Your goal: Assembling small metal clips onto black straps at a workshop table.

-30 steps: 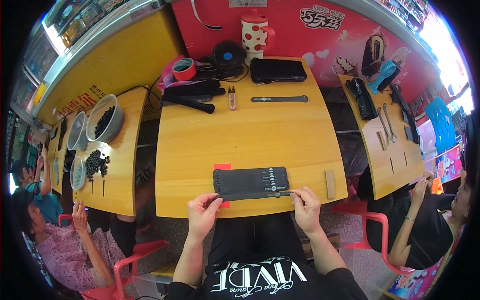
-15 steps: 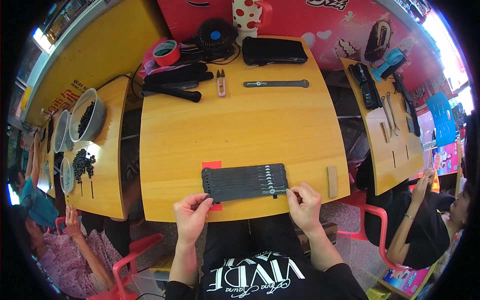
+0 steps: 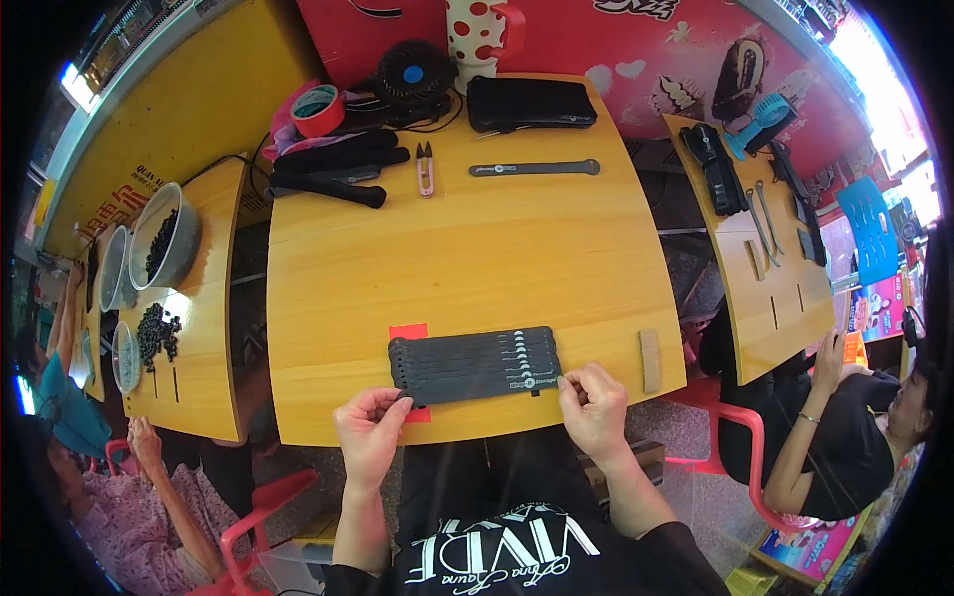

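Several flat black straps (image 3: 462,356) with round ends and pale printing lie overlapped in a fanned row near the front edge of the table. My left hand (image 3: 370,429) pinches the left end of the nearest strap (image 3: 467,391), thumb against fingertips. At its other end, my right hand (image 3: 594,405) closes thumb and fingers on the strap's tip. Red tape (image 3: 407,331) on the tabletop shows from beneath the straps' left ends. One more grey-black strap (image 3: 535,169) lies apart, farther back on the table.
A tan block (image 3: 649,361) sits right of the straps. Toward the back are pink-handled thread snips (image 3: 425,171), black strap bundles (image 3: 333,171), a tape roll (image 3: 318,111), a small fan (image 3: 413,77) and a black pouch (image 3: 532,103). People sit at side tables left and right.
The view has shifted slightly, so the table and its things appear a little farther left. Both hands keep their pinch at the strap's two ends.
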### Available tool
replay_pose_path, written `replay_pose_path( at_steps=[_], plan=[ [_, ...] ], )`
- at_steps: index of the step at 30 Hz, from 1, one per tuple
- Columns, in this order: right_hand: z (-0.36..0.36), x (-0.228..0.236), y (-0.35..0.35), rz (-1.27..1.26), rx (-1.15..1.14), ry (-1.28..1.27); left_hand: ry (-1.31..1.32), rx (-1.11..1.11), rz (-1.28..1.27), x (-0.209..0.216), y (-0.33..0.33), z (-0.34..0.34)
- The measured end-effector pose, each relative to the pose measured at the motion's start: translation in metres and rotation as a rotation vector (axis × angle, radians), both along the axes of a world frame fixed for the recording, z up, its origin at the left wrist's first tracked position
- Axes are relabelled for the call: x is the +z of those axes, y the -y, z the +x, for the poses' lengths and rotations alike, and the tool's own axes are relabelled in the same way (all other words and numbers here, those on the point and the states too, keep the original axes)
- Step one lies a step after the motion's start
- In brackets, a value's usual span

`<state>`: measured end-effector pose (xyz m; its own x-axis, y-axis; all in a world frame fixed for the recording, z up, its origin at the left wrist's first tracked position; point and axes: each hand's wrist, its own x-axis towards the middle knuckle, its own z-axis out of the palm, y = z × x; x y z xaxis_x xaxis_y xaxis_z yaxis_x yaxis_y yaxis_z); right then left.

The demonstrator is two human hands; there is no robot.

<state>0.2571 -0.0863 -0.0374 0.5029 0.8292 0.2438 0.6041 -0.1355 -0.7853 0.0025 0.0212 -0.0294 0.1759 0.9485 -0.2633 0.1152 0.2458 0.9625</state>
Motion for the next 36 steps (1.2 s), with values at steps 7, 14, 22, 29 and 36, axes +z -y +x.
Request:
replay_pose_path(
  at_steps=[7,14,22,29,36],
  plan=[
    [-0.0004,0.0022,-0.0023,-0.003,-0.019,0.019,-0.014,0.006,0.007,-0.0001,-0.001,0.0022],
    [-0.0006,0.0032,-0.0035,-0.016,-0.021,0.027,-0.04,0.012,-0.01,-0.0008,0.0003,0.0019],
    [-0.0005,0.0029,-0.0047,-0.018,-0.038,0.021,-0.041,0.018,0.028,0.0009,0.0003,0.0048],
    [-0.0024,0.0037,-0.0061,-0.029,-0.051,-0.003,-0.042,0.01,0.018,0.0005,-0.0012,0.0026],
    [-0.0007,0.0027,-0.0039,-0.056,-0.064,0.017,-0.046,-0.002,0.007,-0.0006,0.0001,0.0021]
  ],
)
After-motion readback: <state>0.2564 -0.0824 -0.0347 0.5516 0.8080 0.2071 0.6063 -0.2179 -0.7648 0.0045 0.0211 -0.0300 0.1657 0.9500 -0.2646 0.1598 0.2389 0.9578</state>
